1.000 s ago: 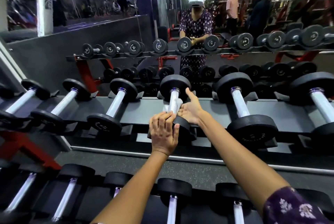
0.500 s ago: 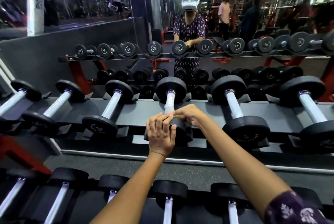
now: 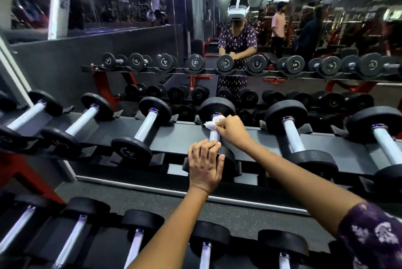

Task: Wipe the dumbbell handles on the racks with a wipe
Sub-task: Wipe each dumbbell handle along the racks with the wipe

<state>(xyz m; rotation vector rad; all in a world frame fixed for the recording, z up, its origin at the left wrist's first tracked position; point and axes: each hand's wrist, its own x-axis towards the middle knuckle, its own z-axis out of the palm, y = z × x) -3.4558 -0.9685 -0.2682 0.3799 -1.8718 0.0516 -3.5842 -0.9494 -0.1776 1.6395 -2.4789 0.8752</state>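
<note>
Since half a second ago the right hand (image 3: 231, 130) has slid up the chrome handle (image 3: 214, 135) from beside the near weight plate to the far end, and it now pinches a crumpled white wipe (image 3: 210, 124) against the bar just under the far plate (image 3: 217, 106), fingers curled round wipe and bar together. Left hand (image 3: 205, 165) rests on the near plate (image 3: 227, 156) of the same dumbbell, fingers fairly straight and laid over its top edge, fingertips reaching the start of the handle; it grips nothing. That dumbbell lies on the upper tier of the rack (image 3: 185, 136), with more dumbbells to either side, and a lower tier (image 3: 104, 244) of dumbbells sits below near the forearms. A mirror (image 3: 282, 40) behind the rack reflects the person and the weights
</note>
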